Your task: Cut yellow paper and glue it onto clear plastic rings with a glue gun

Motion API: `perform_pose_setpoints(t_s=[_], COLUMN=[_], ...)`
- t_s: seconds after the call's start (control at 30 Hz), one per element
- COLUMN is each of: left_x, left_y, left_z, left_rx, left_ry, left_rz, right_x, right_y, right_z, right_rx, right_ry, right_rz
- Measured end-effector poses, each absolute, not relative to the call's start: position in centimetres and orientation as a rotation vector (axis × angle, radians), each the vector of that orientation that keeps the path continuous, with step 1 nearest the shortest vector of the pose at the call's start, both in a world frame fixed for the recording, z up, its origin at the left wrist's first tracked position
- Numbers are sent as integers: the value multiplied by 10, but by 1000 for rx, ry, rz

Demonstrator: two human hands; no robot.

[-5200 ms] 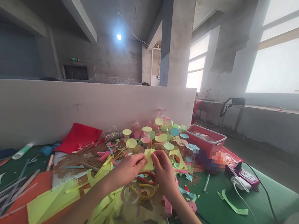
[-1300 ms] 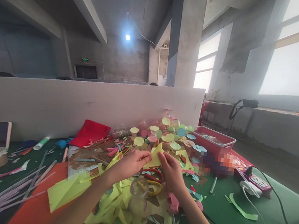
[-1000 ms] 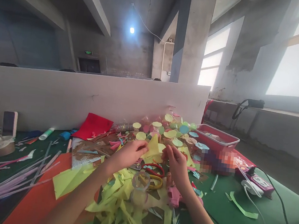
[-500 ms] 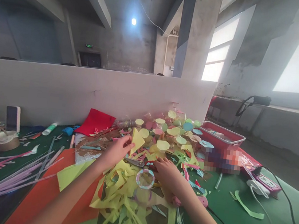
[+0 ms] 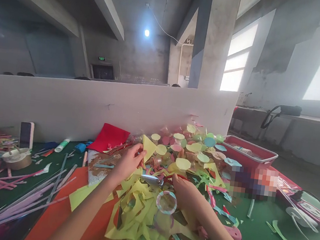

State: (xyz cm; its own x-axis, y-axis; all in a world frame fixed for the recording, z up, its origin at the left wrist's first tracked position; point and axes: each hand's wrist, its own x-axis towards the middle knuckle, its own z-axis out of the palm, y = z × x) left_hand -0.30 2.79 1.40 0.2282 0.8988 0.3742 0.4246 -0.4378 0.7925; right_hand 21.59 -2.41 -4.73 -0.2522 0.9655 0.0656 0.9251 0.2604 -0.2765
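At the far left a roll of tape (image 5: 16, 158) sits on the green table (image 5: 262, 236), with a phone (image 5: 26, 135) propped upright behind it against the white partition (image 5: 91, 107). Thin pink and lilac strips (image 5: 19, 200) fan out across the near left. A red felt sheet (image 5: 109, 137) leans at the partition's foot.

The left hand (image 5: 127, 163) reaches forward from a long forearm that crosses an orange sheet (image 5: 55, 220). Its wrist is straight and its fingers are curled, pinching a yellow paper triangle (image 5: 148, 147) between thumb and fingertips. The triangle stands raised above the clutter, its point up.

Just right of it lie the scissors (image 5: 155, 180), blades pointing left, among yellow paper scraps (image 5: 136, 211). The right hand (image 5: 187, 192) lies low and palm down over the red handles, fingers bent towards them; whether it grips them I cannot tell. A clear tape ring (image 5: 166, 202) rests just near of that hand.

Beyond, coloured paper discs (image 5: 183, 163) crowd the far middle. To the right stands a red tray (image 5: 251, 155), and a power strip (image 5: 310, 208) lies at the far right.
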Motion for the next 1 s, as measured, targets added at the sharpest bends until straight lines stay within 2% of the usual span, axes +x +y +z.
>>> perform_pose_setpoints(t_s=[0.13,0.33,0.57,0.83,1.0], left_x=[-2,4,6,10,13], left_y=[24,15,14,18,18], left_z=[22,28,29,22,21], left_rx=[1929,1895,1820,1626,1483], left_ry=[1196,1175,1120,1013,965], left_rz=[1213,1340,1405,1444,1483], right_x=[223,224,215,215,216], right_y=[-21,-14,-7,-29,-29], right_z=[-49,-49,-52,-32,-27], right_rx=[-1724,-1583,-1388,-1126,-1150], right_ry=[-2178,-1779,-1710,-1576,-1512], right_rz=[334,645,790,1148,1046])
